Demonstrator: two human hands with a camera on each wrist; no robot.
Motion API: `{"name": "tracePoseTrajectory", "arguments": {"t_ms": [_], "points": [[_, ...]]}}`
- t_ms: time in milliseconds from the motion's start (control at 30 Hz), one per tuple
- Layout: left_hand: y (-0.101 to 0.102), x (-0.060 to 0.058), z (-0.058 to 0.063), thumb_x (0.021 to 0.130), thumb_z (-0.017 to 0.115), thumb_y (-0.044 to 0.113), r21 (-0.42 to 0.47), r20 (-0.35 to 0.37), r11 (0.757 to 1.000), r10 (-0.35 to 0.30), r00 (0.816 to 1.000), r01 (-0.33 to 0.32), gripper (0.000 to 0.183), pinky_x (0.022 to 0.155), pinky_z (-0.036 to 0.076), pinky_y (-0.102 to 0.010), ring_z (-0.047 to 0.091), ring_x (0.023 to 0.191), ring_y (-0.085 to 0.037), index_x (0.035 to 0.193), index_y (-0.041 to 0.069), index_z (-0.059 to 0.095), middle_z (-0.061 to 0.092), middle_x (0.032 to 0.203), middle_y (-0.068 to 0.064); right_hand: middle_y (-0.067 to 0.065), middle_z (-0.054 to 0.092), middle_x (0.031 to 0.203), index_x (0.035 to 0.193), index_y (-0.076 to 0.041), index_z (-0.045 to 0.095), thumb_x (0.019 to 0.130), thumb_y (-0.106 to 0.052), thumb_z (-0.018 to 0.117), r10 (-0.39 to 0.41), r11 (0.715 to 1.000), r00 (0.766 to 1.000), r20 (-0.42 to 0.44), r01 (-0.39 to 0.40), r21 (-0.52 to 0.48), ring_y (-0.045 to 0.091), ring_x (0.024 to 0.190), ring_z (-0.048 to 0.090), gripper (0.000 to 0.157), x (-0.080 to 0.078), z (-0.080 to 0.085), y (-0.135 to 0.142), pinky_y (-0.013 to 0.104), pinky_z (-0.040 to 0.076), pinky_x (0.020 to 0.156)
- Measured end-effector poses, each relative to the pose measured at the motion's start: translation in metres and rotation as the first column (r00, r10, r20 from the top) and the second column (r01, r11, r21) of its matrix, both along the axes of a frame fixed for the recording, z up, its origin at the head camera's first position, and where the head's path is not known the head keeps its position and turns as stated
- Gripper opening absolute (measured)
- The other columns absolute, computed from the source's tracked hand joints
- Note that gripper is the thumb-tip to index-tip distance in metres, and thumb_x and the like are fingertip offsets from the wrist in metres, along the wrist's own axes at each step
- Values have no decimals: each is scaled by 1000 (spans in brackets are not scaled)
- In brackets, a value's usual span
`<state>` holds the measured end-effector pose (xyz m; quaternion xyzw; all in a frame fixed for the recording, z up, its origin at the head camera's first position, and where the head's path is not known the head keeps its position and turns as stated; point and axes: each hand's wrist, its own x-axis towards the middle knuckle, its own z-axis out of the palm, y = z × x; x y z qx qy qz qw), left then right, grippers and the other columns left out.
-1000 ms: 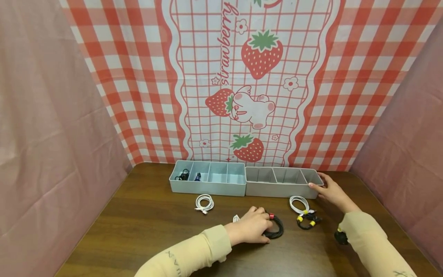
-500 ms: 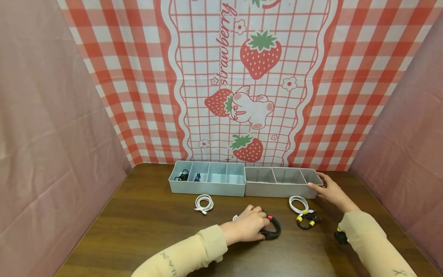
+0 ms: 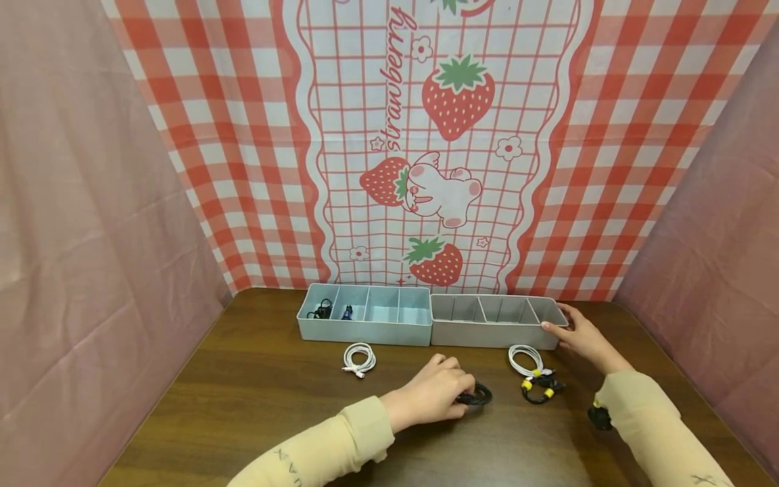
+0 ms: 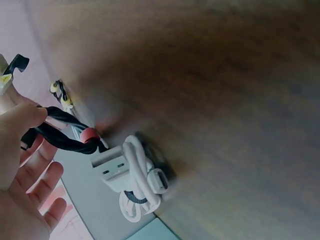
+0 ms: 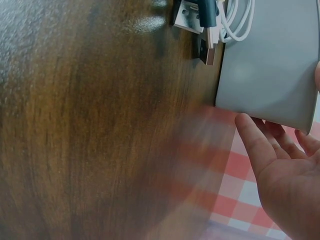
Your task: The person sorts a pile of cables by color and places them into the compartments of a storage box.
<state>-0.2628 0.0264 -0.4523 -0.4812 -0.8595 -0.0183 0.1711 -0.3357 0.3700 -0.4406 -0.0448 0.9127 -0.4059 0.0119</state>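
Note:
My left hand grips a coiled black cable between thumb and fingers, just over the wooden table. The left wrist view shows the red tie on this black bundle. A white plug with a wound white cable appears below it there; in the head view the hand hides it. My right hand holds the right end of a grey divided box, thumb over the front rim. In the right wrist view its fingers touch the end wall.
A light-blue divided box adjoins the grey one, with dark cables in its two left compartments. Before it lies a coiled white cable. Another white coil and a yellow-tied black cable lie right. A dark item sits beside the right sleeve.
My left hand has drawn slightly left and up, and the black cable has tilted with it. The red tie has gone from the head view. The right hand has stayed put.

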Motion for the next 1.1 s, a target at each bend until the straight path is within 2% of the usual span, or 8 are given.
{"name": "tracePoseTrajectory", "arguments": {"t_ms": [133, 367, 567, 833, 1100], "points": [[-2, 0, 4, 76, 72, 40, 27, -51, 1000, -2, 999, 4, 20, 78, 34, -24, 50, 89, -6, 87, 28, 61, 63, 86, 18, 38, 38, 128, 144, 11, 12, 95, -38, 55, 1, 1000, 1000, -3, -1, 0, 41, 108, 50, 82, 0, 0, 0, 47, 53, 80], [-5, -1, 9, 78, 71, 40, 40, -73, 999, 14, 997, -11, 20, 81, 35, -25, 51, 93, -7, 91, 28, 64, 62, 90, 16, 38, 34, 133, 145, 10, 11, 94, -40, 54, -2, 1000, 1000, 14, 3, -10, 44, 113, 47, 84, 0, 0, 0, 49, 51, 84], [-9, -2, 13, 78, 71, 40, 73, -100, 997, 32, 995, -25, 17, 82, 36, -25, 51, 92, -8, 90, 28, 64, 60, 88, 15, 37, 38, 128, 144, 11, 12, 94, -39, 55, -4, 1000, 1000, -2, 4, 3, 40, 107, 51, 83, 0, 1, -1, 46, 53, 81], [-14, -2, 19, 79, 71, 42, 90, -97, 995, 52, 994, -44, 19, 81, 36, -26, 50, 90, -8, 90, 27, 65, 59, 89, 14, 39, 31, 135, 144, 11, 10, 94, -40, 55, -11, 1000, 1000, 17, 11, -11, 47, 115, 46, 84, 0, 1, 0, 49, 51, 84], [-19, -1, 26, 79, 70, 41, 111, -94, 992, 63, 994, -53, 20, 79, 36, -26, 49, 88, -8, 91, 27, 66, 59, 88, 13, 39, 34, 133, 145, 11, 11, 95, -39, 54, -12, 1000, 1000, 10, 13, -10, 45, 113, 48, 82, 1, 2, -2, 47, 52, 82]]}}
